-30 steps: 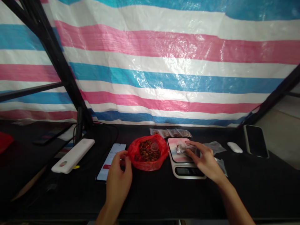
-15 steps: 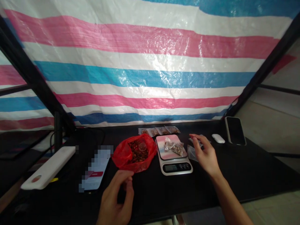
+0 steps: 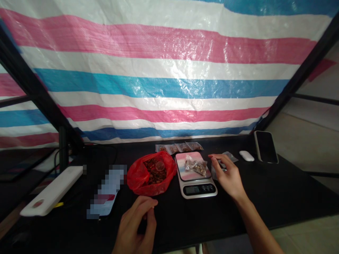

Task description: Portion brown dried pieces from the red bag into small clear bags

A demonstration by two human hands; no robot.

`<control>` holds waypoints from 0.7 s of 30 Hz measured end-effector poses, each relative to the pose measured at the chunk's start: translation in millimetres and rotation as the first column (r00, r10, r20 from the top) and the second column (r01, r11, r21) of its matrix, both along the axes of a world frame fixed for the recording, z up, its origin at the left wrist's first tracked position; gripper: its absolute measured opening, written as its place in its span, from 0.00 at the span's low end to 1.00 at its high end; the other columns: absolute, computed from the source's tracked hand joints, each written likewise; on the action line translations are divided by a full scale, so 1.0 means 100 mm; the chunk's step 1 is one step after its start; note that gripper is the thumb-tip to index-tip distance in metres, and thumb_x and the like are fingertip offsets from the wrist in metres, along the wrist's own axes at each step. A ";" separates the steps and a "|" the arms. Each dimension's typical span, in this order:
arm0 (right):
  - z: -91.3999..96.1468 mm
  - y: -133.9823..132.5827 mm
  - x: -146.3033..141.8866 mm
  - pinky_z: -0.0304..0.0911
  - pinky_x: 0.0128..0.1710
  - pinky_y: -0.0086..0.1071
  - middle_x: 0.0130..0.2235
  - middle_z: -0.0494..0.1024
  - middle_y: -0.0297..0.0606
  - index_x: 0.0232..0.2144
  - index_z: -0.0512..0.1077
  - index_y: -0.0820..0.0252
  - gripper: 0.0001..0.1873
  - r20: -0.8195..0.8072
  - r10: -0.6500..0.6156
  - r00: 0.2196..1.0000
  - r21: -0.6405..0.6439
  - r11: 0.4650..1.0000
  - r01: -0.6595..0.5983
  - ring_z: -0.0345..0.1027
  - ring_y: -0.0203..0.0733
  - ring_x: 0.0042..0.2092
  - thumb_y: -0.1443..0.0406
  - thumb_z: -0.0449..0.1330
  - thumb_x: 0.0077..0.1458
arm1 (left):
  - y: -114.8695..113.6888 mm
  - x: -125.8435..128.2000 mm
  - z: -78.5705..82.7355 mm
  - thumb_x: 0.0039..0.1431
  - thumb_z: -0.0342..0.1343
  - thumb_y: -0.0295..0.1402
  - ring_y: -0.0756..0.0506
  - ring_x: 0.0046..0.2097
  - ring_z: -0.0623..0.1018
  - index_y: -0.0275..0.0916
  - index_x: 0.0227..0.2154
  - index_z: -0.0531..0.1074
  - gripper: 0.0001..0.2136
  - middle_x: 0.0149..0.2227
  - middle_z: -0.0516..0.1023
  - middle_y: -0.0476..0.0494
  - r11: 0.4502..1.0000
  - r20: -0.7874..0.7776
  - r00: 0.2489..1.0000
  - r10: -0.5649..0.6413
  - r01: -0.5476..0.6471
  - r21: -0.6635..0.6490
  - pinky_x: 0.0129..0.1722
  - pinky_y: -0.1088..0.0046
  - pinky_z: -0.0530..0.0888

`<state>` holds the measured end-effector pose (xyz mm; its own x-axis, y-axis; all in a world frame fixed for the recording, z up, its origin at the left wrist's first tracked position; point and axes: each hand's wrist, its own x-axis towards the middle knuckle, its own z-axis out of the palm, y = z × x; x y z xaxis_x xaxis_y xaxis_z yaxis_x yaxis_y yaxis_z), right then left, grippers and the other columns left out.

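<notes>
Small packet lay on scale, long side slanting from far left to near right. Right hand was nearer, just right of scale, fingers loosely apart, nothing seen between. Left hand, near-left, had fingertips close; holding, I could not tell.

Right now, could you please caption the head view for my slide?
A clear bag rests on the scale, between the red bag and the right hand.

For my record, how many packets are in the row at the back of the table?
4, left to right: first packet and second packet behind the red bag, third packet and fourth packet behind the scale. Others may be hidden underneath.
</notes>
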<state>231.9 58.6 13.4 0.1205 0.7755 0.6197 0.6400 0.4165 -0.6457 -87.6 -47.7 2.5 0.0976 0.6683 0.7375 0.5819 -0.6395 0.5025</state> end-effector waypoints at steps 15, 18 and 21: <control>-0.04 -0.02 -0.13 0.60 0.55 0.51 0.47 0.82 0.40 0.47 0.77 0.51 0.14 0.284 0.079 0.956 -0.117 0.992 -0.047 0.73 0.54 0.52 0.56 0.64 0.60 | 0.03 -0.01 0.02 0.62 0.53 0.19 0.48 0.36 0.83 0.44 0.43 0.74 0.13 0.36 0.81 0.46 0.999 0.042 0.998 -0.041 0.042 -0.035 0.36 0.78 0.79; 0.02 -0.04 -0.21 0.60 0.55 0.51 0.45 0.83 0.40 0.44 0.77 0.51 0.11 0.216 0.088 0.972 -0.102 0.993 -0.067 0.75 0.53 0.49 0.57 0.64 0.60 | 0.05 0.04 0.00 0.64 0.52 0.21 0.48 0.38 0.82 0.44 0.44 0.74 0.12 0.37 0.81 0.46 0.989 0.068 0.995 -0.067 0.075 -0.131 0.38 0.77 0.79; 0.11 -0.12 -0.44 0.65 0.52 0.46 0.43 0.83 0.39 0.42 0.77 0.52 0.10 0.012 0.168 0.986 -0.083 0.982 -0.167 0.76 0.50 0.46 0.56 0.63 0.60 | 0.09 0.12 0.00 0.66 0.53 0.29 0.47 0.38 0.81 0.43 0.41 0.77 0.08 0.37 0.81 0.44 0.949 0.149 0.989 -0.015 0.062 -0.310 0.37 0.75 0.79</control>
